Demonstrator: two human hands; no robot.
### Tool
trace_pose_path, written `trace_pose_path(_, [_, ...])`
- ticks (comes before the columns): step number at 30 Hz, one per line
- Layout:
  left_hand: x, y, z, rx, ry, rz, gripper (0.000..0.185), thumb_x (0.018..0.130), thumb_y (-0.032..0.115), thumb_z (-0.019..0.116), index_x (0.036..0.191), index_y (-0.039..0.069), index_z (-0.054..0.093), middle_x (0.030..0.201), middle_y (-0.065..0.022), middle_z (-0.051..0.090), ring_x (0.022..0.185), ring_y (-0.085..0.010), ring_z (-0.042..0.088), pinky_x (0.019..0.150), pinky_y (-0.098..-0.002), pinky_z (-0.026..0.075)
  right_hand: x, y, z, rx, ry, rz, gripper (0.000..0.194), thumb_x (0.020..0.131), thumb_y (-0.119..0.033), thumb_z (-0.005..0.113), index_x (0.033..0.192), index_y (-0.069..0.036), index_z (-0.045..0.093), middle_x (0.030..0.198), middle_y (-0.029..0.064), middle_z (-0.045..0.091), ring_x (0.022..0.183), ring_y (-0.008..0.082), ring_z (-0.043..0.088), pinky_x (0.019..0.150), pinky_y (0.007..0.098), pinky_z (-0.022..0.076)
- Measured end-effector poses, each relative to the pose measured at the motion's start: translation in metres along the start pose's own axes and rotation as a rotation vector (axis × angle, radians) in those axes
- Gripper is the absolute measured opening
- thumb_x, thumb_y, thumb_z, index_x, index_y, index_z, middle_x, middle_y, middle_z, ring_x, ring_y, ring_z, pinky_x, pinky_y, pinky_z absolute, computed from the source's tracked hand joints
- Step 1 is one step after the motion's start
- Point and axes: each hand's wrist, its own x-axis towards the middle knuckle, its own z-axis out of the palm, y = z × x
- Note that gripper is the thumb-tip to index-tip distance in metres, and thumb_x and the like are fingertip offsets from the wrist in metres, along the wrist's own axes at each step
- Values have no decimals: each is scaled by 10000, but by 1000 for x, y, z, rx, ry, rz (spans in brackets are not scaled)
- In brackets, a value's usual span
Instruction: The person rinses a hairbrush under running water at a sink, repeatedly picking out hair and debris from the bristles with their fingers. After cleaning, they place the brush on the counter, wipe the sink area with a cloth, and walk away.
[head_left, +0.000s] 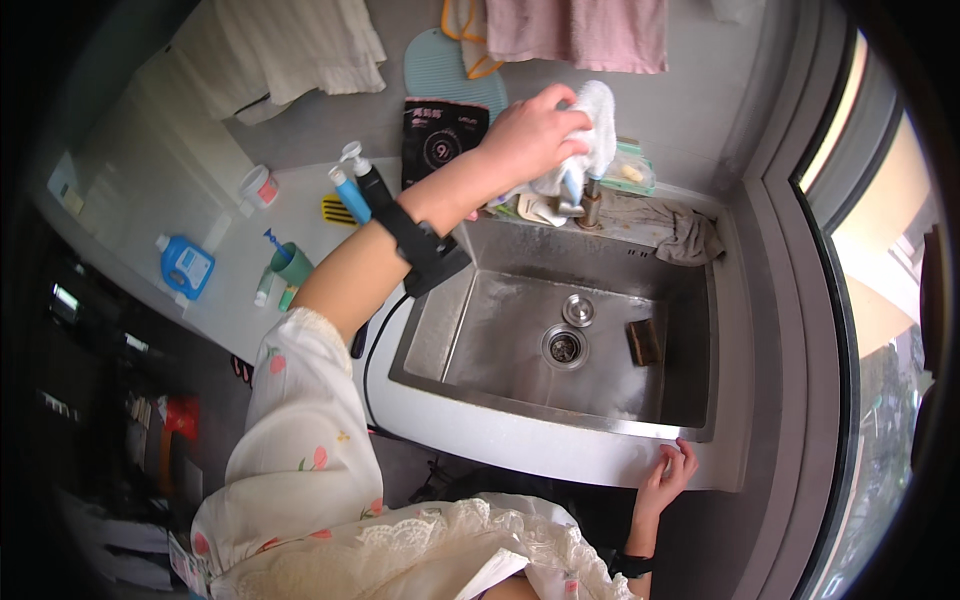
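Observation:
My left hand (536, 131) is stretched over the back of the sink, its fingers closed on a white cloth (600, 112) with some light-blue patches. The cloth hangs right above the metal faucet (591, 210) and hides its upper part. Below, the stainless steel sink (495, 345) holds no standing water that I can see. On its floor are an open drain (565, 347), a round metal strainer lid (578, 310) and a dark brown scrubbing pad (643, 343). My right hand (670, 476) rests at the front counter edge by the sink's right corner, fingers apart and holding nothing.
A grey rag (686, 232) lies behind the sink, near a green soap box (630, 174). Pump bottles (367, 184), a black pouch (442, 139), a green cup (291, 264) and a blue detergent bottle (186, 266) stand leftward. A pink towel (577, 34) hangs above; a window borders the right.

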Motion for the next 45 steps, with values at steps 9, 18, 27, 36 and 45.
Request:
trace_pose_path(9, [65,-41,36,-35,200,-149,201,824,250,534,904,130,673,932,-66,648,862,-271,609,786,-383,474,-5,0,-4,-26,21,-103,125,772,75,499,822,0,586,1062,124,545,993,280,498,774,341,409])
trace_pose_path(18, [-33,-15,4,-359,291,-193,366,865,257,518,1188,86,517,1152,-150,573,1067,-318,538,910,-384,431,-18,-10,-9,-81,-71,-201,121,789,42,510,861,7,600,1056,123,562,966,277,510,776,354,409])
trace_pose_path(27, [-328,63,-114,-576,-297,-394,517,848,209,577,1319,91,397,1168,-146,551,1045,-318,541,881,-398,437,-1,-82,33,203,-607,-208,300,830,-8,514,1127,35,527,1060,153,590,942,251,568,833,339,430])
trace_pose_path(36, [-774,216,-122,-124,-781,-1811,373,745,202,611,1101,89,600,1003,-166,623,950,-328,588,775,-419,482,-56,-233,105,528,-1604,-223,348,875,-49,510,1208,43,471,1065,155,600,975,219,578,908,333,414])
trace_pose_path(45, [-866,439,-108,-765,-60,-2582,312,862,270,547,1110,85,586,1057,-67,636,831,-178,658,810,-344,476,-188,-339,167,243,-1973,-739,383,852,-83,557,1214,20,488,1061,170,617,986,236,593,913,345,412])
